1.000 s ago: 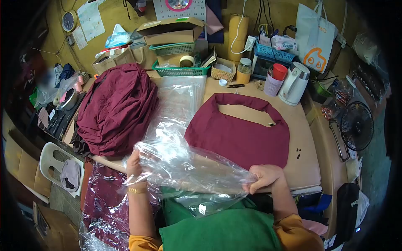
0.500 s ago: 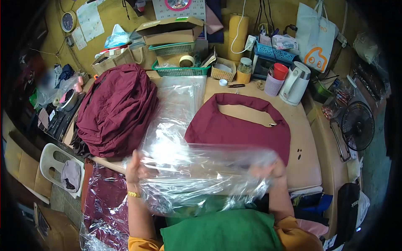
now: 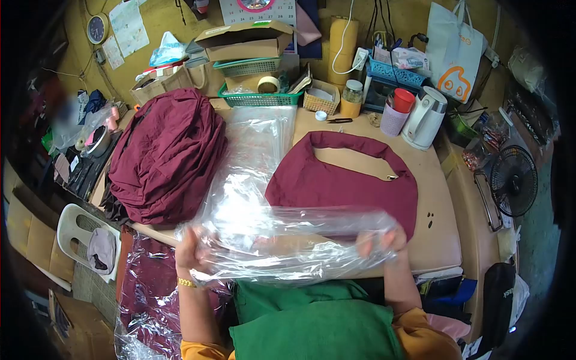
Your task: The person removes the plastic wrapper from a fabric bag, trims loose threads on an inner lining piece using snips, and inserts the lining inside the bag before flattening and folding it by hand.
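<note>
A clear plastic bag (image 3: 300,243) stretches crosswise between my two hands, just over the table's front edge. My left hand (image 3: 193,249) is closed on its left end, with a gold band at the wrist. At the other end my right hand (image 3: 381,241) grips the plastic, its fingers partly seen through the film. Right behind the bag a maroon shoulder bag (image 3: 348,186) lies flat, its lower edge partly covered by the plastic. More clear plastic bags (image 3: 258,138) lie flat in the middle. To their left is a heap of maroon bags (image 3: 168,156).
Along the back stand a green basket (image 3: 259,101), a jar (image 3: 351,99), a purple cup (image 3: 393,120) and a white kettle (image 3: 423,119). Small black snips (image 3: 339,120) lie before the jar. A fan (image 3: 513,180) is at the right; plastic-wrapped maroon items (image 3: 150,288) are below left.
My right hand has risen and moved outward, pulling the plastic bag wider and straighter. My left hand has shifted slightly left and down. The bag's lower edge has come up off the green apron.
</note>
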`<state>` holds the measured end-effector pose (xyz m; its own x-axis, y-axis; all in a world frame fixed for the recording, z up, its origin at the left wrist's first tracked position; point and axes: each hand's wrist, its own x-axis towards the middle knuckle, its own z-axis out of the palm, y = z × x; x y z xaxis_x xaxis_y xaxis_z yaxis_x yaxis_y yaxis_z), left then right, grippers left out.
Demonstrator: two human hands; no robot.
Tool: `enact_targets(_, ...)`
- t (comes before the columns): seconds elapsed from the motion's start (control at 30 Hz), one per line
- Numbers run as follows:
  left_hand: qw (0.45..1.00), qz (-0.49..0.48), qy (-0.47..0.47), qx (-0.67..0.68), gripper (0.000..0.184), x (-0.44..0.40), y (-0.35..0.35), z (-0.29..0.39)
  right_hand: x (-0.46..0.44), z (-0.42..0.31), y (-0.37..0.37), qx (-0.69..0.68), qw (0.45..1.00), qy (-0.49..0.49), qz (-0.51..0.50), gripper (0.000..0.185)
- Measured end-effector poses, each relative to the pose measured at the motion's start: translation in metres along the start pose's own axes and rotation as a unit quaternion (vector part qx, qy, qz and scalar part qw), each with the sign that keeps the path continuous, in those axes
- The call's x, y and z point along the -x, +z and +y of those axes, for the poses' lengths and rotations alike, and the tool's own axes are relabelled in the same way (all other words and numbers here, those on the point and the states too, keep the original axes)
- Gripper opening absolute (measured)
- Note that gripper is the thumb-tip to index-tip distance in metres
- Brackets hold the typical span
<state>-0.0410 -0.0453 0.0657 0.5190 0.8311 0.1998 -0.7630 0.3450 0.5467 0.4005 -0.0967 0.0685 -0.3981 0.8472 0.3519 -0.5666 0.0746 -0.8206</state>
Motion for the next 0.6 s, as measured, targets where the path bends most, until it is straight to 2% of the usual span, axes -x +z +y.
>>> enact_targets(0.03, 0.976, 0.033, -0.05, -0.207, 0.063, 0.009, -0.012, 0.004, 0.006, 0.009, -0.017, -0.154, 0.985, -0.046, -0.063, 0.034)
enact_targets(0.07, 0.95, -0.065, -0.136, -0.274, 0.072, 0.011, -0.018, 0.012, 0.013, 0.017, -0.034, -0.306, 0.939, -0.07, -0.139, 0.037)
enact_targets(0.13, 0.913, -0.132, -0.284, -0.261, 0.103, -0.006, 0.014, 0.017, 0.024, -0.005, -0.042, -0.382, 0.895, -0.055, -0.225, 0.04)
enact_targets(0.17, 0.913, -0.132, -0.283, -0.261, 0.103, -0.003, 0.012, 0.016, 0.033, -0.031, -0.034, -0.144, 0.986, -0.003, -0.084, 0.043)
enact_targets(0.2, 0.936, -0.128, -0.242, -0.222, 0.106, 0.003, 0.008, 0.014, 0.039, -0.043, -0.039, -0.016, 1.0, 0.012, -0.006, 0.046)
enact_targets(0.23, 0.954, -0.125, -0.2, -0.183, 0.11, 0.006, 0.006, 0.014, 0.046, -0.055, -0.044, 0.108, 0.991, 0.046, 0.065, 0.049)
enact_targets(0.27, 0.932, -0.123, -0.226, -0.254, 0.083, -0.003, 0.026, 0.014, 0.049, -0.06, -0.056, 0.141, 0.985, 0.074, 0.069, 0.054)
enact_targets(0.3, 0.932, -0.124, -0.227, -0.253, 0.083, -0.013, 0.028, 0.015, 0.048, -0.064, -0.059, 0.172, 0.977, 0.104, 0.072, 0.06)
enact_targets(0.33, 0.865, -0.097, -0.324, -0.371, 0.064, -0.022, 0.028, 0.016, 0.042, -0.071, -0.061, 0.202, 0.969, 0.082, 0.113, 0.058)
enact_targets(0.37, 0.773, -0.068, -0.411, -0.478, 0.047, -0.031, 0.029, 0.018, 0.034, -0.079, -0.061, 0.232, 0.958, 0.061, 0.155, 0.056)
enact_targets(0.4, 0.787, -0.074, -0.319, -0.524, 0.02, -0.041, 0.034, 0.021, 0.021, -0.082, -0.063, 0.191, 0.968, -0.018, 0.16, 0.053)
enact_targets(0.47, 0.91, 0.039, -0.073, -0.407, 0.016, -0.063, 0.066, 0.014, 0.004, -0.095, -0.076, 0.18, 0.967, -0.091, 0.153, 0.054)
enact_targets(0.5, 0.925, 0.048, -0.008, -0.376, 0.014, -0.077, 0.07, 0.023, -0.008, -0.098, -0.064, 0.182, 0.967, -0.093, 0.155, 0.054)
enact_targets(0.53, 0.929, 0.07, 0.082, -0.354, 0.02, -0.086, 0.083, 0.022, -0.022, -0.097, -0.047, 0.16, 0.96, -0.133, 0.19, 0.052)
enact_targets(0.57, 0.947, 0.049, 0.147, -0.283, 0.024, -0.091, 0.085, 0.028, -0.032, -0.098, -0.037, 0.137, 0.95, -0.172, 0.223, 0.051)
enact_targets(0.6, 0.927, 0.101, 0.234, -0.276, 0.025, -0.095, 0.081, 0.034, -0.025, -0.104, -0.059, 0.155, 0.969, -0.103, 0.164, 0.049)
